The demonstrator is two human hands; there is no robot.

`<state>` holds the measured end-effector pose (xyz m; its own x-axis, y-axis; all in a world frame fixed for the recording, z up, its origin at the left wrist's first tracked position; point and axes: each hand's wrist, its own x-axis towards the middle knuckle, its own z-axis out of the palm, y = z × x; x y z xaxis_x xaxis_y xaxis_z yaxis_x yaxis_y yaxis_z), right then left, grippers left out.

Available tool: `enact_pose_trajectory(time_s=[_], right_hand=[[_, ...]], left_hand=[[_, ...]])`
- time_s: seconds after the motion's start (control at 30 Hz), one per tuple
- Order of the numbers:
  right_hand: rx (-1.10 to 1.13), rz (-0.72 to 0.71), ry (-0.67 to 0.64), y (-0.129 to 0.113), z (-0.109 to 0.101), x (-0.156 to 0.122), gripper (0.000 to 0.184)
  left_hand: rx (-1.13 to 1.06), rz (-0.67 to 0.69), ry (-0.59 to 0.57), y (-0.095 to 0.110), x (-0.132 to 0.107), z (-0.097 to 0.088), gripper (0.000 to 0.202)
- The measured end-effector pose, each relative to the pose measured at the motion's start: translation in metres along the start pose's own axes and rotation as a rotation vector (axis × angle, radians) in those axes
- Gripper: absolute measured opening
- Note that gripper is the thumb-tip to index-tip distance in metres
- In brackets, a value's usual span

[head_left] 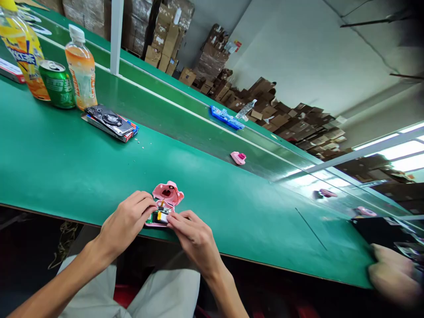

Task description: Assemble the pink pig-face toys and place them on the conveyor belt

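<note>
Pink pig-shaped toy case lies open near the front edge of the green surface, its pink snout half tilted up and away from the person, and its lower half close to the edge. Inside the lower half sit a small green circuit board and a yellow-and-white block, with thin wires between them; the details are too small to read. The work in hand appears to be fitting or adjusting these insides. The left hand comes in from the near side, its fingers curled and pressing on the case's left side. The right hand has its fingers closed in on the right side of the open parts, pinching at the lower half. Both hands seem to grip the case, though the exact contact is partly hidden.

Farther along the surface lie a small pink plastic piece and a blue plastic strip beside a clear bottle. At the far left stand an orange drink bottle and a green can, with a phone resting on a small box just beside them. A co-worker's blurred hand sits at the lower right, next to a black case.
</note>
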<state>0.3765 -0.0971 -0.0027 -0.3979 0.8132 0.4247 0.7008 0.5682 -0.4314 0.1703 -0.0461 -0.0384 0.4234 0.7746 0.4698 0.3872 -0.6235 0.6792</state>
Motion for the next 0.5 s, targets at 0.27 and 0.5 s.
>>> enact_pose_trajectory(time_s=[0.27,0.5], right_hand=[[-0.253,-0.082,-0.133,-0.002,0.001,0.006,0.026],[-0.465,-0.061,-0.309,-0.023,-0.008,0.007,0.044]], left_hand=[[0.029,0.022,-0.04,-0.001,-0.003,-0.001,0.026],[0.062,0.117,-0.203,-0.005,-0.012,-0.007,0.033]])
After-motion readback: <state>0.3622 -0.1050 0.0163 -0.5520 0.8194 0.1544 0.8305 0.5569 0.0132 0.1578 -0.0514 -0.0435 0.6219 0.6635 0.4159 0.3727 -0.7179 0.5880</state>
